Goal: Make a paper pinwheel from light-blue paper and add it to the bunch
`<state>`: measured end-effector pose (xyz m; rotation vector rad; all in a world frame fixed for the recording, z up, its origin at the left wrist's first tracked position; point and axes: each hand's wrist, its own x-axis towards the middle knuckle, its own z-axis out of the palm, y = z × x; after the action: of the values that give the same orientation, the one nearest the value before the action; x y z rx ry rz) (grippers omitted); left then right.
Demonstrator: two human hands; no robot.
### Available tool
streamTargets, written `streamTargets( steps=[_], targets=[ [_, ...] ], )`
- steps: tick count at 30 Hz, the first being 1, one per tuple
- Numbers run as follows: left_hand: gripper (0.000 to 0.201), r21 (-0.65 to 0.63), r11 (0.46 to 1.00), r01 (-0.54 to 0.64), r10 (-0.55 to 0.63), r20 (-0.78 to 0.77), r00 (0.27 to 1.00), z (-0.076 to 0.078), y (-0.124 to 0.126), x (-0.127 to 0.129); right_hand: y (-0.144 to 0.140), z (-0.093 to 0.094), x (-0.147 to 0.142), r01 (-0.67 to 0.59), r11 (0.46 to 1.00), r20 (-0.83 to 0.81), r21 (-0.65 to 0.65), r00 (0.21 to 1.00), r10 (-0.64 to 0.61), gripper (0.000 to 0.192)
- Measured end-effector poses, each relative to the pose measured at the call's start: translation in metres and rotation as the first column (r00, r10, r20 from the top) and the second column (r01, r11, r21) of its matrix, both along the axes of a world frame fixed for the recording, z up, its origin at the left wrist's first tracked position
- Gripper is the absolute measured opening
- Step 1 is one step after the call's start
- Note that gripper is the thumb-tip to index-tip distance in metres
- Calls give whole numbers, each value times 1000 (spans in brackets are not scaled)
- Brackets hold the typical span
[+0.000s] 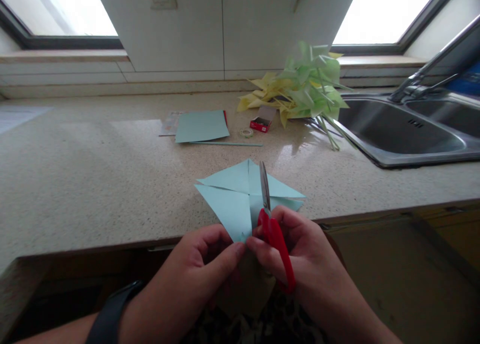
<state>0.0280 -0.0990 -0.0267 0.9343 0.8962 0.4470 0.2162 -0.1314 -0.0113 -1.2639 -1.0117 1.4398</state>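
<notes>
A light blue square of paper (228, 204) with slits running in from its corners lies at the counter's front edge, its near corner overhanging. My left hand (204, 269) pinches that near corner between thumb and fingers. My right hand (296, 254) is closed around red-handled scissors (279, 249), whose blades point away from me above the paper's right half and look shut. The right thumb and a fingertip also touch the near corner, beside the left thumb. A small mark or hole shows in the paper there. Some of the right fingers are hidden behind the handles.
Farther back lie a stack of blue paper sheets (202, 126), a thin stick (228, 144), a tape roll (246, 133) and a small open red box (262, 121). Green and yellow pinwheels (315, 84) rest near the metal sink (405, 129) with its faucet (423, 76).
</notes>
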Motion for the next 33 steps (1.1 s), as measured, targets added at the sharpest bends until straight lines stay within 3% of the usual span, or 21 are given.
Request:
streamTargets(
  steps=[18, 27, 33],
  targets=[
    [41, 44, 999, -12, 16, -81, 997, 8, 4, 1, 0, 1, 1, 8, 1000, 7, 6, 1000, -9, 27],
    [36, 40, 998, -51, 55, -98, 994, 16, 9, 4, -30, -9, 17, -146, 988, -7, -55, 989, 145, 36],
    [35, -1, 997, -71, 71, -79, 994, 16, 10, 4, -54, -24, 20, -155, 979, 150, -129, 973, 174, 42]
  ],
)
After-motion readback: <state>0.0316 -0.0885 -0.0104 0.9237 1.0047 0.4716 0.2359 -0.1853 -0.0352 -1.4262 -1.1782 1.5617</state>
